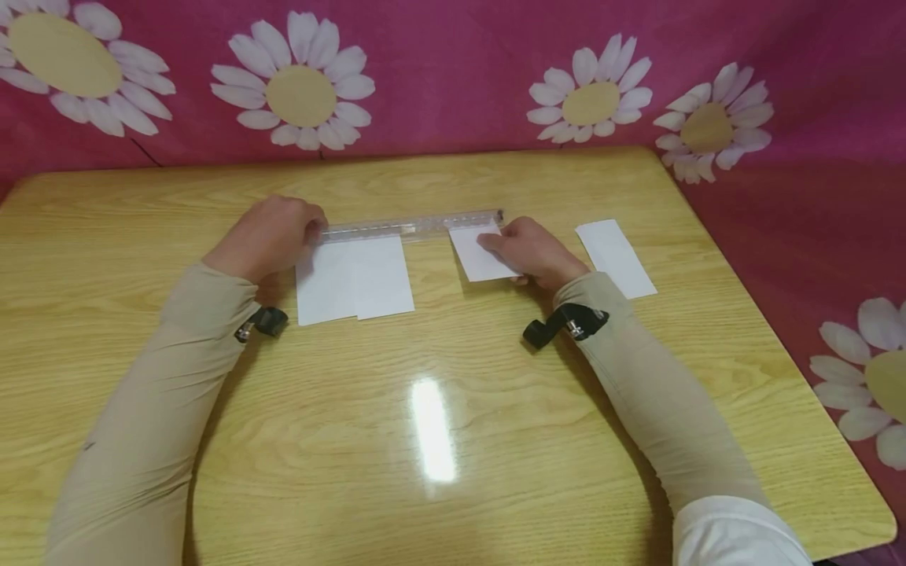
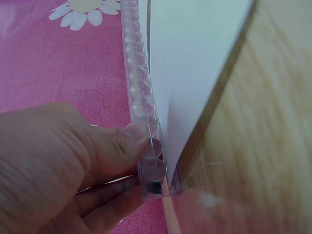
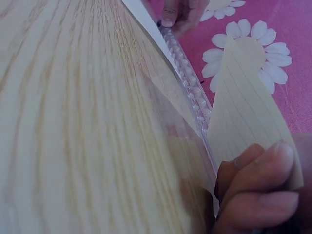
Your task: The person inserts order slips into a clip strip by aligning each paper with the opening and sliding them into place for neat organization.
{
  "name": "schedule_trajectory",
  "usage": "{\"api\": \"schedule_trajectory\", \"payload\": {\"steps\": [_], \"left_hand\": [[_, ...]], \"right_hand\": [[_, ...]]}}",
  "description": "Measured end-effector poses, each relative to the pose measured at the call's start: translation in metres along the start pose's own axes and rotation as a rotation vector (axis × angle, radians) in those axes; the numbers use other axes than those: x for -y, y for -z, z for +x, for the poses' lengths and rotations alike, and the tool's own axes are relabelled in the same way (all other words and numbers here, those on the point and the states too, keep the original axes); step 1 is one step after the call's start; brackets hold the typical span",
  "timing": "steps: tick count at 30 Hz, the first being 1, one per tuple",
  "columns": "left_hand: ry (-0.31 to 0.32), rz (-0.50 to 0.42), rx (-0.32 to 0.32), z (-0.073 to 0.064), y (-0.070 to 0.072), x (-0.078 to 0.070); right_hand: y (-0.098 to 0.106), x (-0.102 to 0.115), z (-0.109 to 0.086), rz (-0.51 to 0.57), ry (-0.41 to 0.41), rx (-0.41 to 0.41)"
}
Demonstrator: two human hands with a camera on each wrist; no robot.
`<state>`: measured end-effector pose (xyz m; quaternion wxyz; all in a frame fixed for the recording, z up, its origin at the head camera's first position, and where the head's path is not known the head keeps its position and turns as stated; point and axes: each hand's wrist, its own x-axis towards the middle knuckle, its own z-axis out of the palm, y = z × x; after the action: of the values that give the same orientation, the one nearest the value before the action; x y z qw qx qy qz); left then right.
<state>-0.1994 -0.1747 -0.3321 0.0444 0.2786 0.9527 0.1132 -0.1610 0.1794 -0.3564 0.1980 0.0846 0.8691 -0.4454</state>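
Observation:
My left hand (image 1: 272, 236) pinches the left end of a long clear plastic strip (image 1: 368, 229). In the left wrist view the thumb lies on the strip (image 2: 141, 92), which shows a row of round clear shapes. Two white paper pieces (image 1: 354, 275) lie side by side below it, their top edges at the strip. My right hand (image 1: 538, 251) holds a smaller white paper piece (image 1: 481, 255) between thumb and fingers, tilted, its top edge against the strip's right part. Seen in the right wrist view, the underside of this paper (image 3: 243, 102) carries faint lines.
Another white paper piece (image 1: 617, 258) lies on the wooden table (image 1: 318, 440), right of my right hand. A pink cloth with daisies (image 1: 439, 79) hangs behind the table and along its right side. Both forearms wear beige sleeves and black wrist mounts (image 1: 566, 324).

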Motion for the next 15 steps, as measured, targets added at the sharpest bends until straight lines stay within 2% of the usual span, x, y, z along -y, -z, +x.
{"api": "schedule_trajectory", "payload": {"steps": [15], "left_hand": [[-0.010,0.000,-0.010,-0.0011,-0.0002,-0.0007]], "right_hand": [[-0.0050,0.0040,-0.0020,0.017,0.013,0.004]]}}
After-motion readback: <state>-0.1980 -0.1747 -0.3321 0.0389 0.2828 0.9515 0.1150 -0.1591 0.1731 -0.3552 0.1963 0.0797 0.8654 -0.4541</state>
